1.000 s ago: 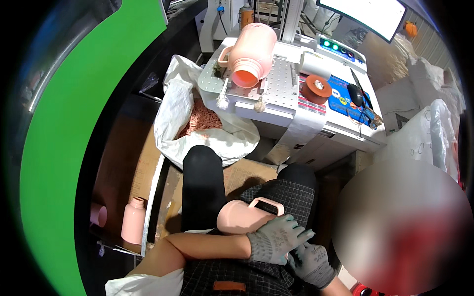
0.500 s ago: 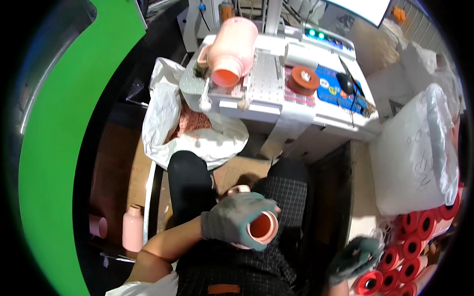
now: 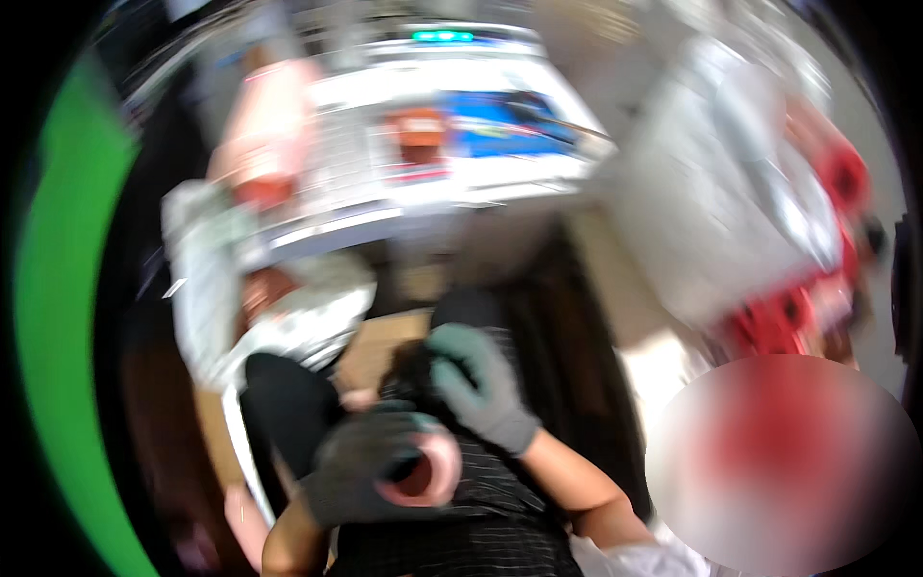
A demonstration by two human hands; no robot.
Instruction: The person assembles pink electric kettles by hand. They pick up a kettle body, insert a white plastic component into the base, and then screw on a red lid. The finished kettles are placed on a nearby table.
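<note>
In my lap is a pink plastic bottle (image 3: 446,471), its wide round mouth turned up toward me and dark inside. My left hand (image 3: 361,466), in a grey and green glove, is wrapped round its side just left of the mouth. Above and to the right of that mouth is my gloved right hand (image 3: 481,389), apart from the bottle. Its fingers are curled in toward the thumb; anything small between them is hidden by the blur. A larger pink jug (image 3: 274,120) lies on the white bench top, mouth toward me.
A white bench (image 3: 351,216) carries an orange roll (image 3: 418,133) and a blue mat (image 3: 500,125). An open white sack (image 3: 317,322) with pink bits stands below left. On the right are a big white bag (image 3: 711,202) and red-rimmed tubes (image 3: 769,322). A blurred patch hides the lower right.
My right hand has come from the red-rimmed tubes at the right to above the bottle in my lap. My view has swung right and is smeared. My left hand still holds the bottle.
</note>
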